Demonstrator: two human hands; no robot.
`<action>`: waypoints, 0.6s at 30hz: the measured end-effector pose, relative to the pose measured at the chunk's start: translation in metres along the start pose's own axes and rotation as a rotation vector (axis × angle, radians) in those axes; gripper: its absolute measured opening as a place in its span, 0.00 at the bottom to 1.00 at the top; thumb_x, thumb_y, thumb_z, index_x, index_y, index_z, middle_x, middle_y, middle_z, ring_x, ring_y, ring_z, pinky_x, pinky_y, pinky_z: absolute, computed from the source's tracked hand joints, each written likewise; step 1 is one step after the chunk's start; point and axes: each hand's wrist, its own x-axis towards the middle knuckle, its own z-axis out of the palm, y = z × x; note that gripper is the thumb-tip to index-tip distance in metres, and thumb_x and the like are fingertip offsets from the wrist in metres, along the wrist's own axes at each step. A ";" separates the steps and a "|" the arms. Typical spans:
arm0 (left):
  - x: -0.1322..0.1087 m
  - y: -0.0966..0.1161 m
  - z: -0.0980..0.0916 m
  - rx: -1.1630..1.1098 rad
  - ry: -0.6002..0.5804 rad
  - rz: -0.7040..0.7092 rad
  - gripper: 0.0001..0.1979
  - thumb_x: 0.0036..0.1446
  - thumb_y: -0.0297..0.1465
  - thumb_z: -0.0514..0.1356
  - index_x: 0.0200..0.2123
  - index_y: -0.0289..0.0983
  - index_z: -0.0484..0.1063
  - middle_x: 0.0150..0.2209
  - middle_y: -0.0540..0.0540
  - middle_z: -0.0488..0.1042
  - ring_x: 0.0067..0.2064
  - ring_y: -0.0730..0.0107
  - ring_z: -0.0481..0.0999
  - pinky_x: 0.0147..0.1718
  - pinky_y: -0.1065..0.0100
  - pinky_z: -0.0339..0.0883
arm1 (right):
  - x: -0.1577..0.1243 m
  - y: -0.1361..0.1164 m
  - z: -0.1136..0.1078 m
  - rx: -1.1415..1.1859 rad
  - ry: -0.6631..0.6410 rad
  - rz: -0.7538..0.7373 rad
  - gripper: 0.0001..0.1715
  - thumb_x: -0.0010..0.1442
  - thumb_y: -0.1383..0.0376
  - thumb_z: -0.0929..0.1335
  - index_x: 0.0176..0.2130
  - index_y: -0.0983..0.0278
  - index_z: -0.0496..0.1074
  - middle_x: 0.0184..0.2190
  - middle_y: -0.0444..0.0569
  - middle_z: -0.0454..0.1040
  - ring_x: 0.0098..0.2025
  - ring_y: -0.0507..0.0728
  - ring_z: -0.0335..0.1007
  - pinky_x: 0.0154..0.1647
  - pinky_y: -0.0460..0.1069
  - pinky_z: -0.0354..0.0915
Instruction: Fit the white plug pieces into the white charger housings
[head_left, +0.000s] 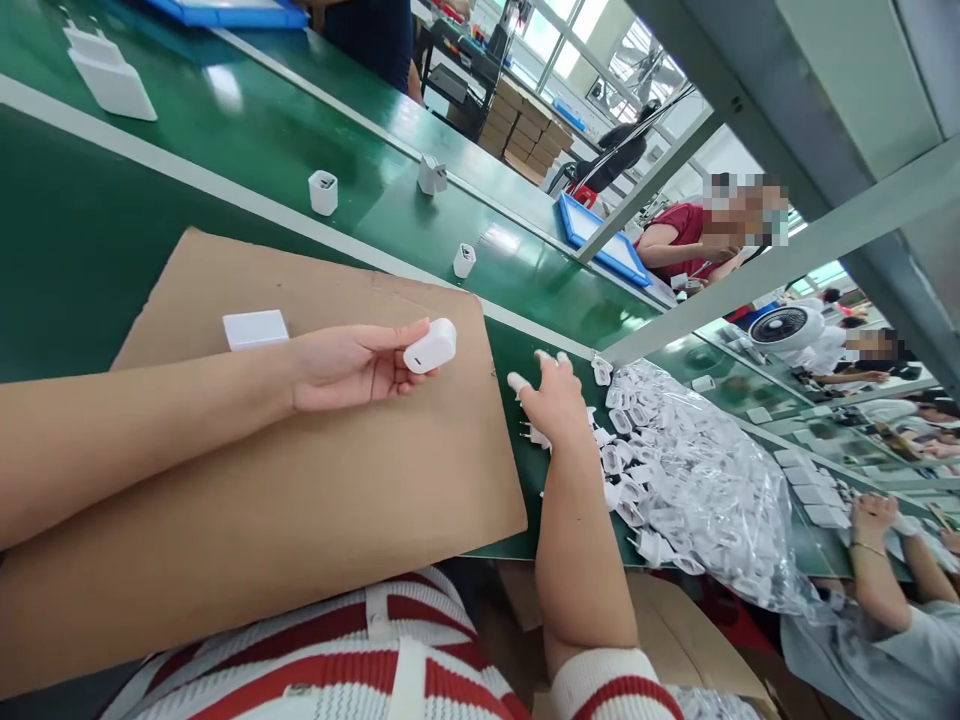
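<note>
A green worktop (60, 250) spreads beneath both hands' fingers. Directly under those of the left hand (349, 368) lies a cardboard sheet (420, 460); a clear plastic bag (712, 480) lies right of the right hand's (556, 400) fingers. Left of the left fingers, by the wrist, sits a white block (255, 329). Those fingers grip a white charger case (441, 345); the right ones, spread and released, are near small plug pieces (601, 370).

I count two hands on the wearer: one left hand (367, 365) and one right hand (555, 395). Chargers: one (431, 346) in the left hand, four (323, 193) on the table (255, 130). I log one cardboard sheet (420, 440), one white block (255, 329) on it, two blue trays (604, 240), one plastic bag (727, 500), one fan (784, 326). Plug pieces (634, 490): many; overlap prevents my exact count.
</note>
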 end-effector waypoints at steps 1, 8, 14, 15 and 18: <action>-0.001 -0.001 -0.001 -0.008 0.005 -0.007 0.19 0.62 0.44 0.66 0.47 0.36 0.79 0.48 0.38 0.76 0.37 0.68 0.72 0.31 0.68 0.69 | 0.002 0.002 0.000 -0.078 -0.087 0.028 0.34 0.67 0.58 0.66 0.68 0.67 0.63 0.71 0.66 0.56 0.69 0.76 0.56 0.65 0.70 0.58; 0.003 0.011 0.003 0.709 0.268 0.113 0.28 0.51 0.51 0.70 0.49 0.40 0.78 0.48 0.42 0.79 0.45 0.57 0.77 0.45 0.59 0.71 | 0.006 0.008 0.007 -0.151 -0.151 -0.108 0.31 0.62 0.75 0.64 0.64 0.69 0.67 0.62 0.60 0.67 0.64 0.65 0.64 0.62 0.54 0.65; 0.081 0.071 -0.045 1.560 0.680 0.319 0.22 0.57 0.44 0.63 0.51 0.39 0.73 0.46 0.42 0.80 0.47 0.49 0.77 0.46 0.58 0.67 | -0.007 0.010 -0.010 -0.351 -0.145 -0.038 0.33 0.61 0.66 0.68 0.65 0.63 0.66 0.63 0.60 0.66 0.62 0.74 0.64 0.54 0.62 0.66; 0.095 0.080 -0.057 1.606 0.752 0.287 0.21 0.58 0.42 0.62 0.51 0.39 0.73 0.47 0.41 0.80 0.49 0.49 0.77 0.49 0.58 0.66 | -0.008 0.011 -0.011 -0.362 -0.193 -0.037 0.33 0.60 0.70 0.67 0.64 0.62 0.67 0.62 0.59 0.68 0.59 0.72 0.67 0.51 0.60 0.67; 0.127 0.099 -0.086 1.623 0.876 0.222 0.23 0.56 0.38 0.62 0.53 0.35 0.73 0.50 0.36 0.79 0.53 0.46 0.76 0.53 0.56 0.63 | -0.005 0.014 -0.009 -0.322 -0.247 -0.073 0.32 0.56 0.77 0.64 0.59 0.63 0.71 0.57 0.56 0.72 0.54 0.66 0.73 0.47 0.55 0.67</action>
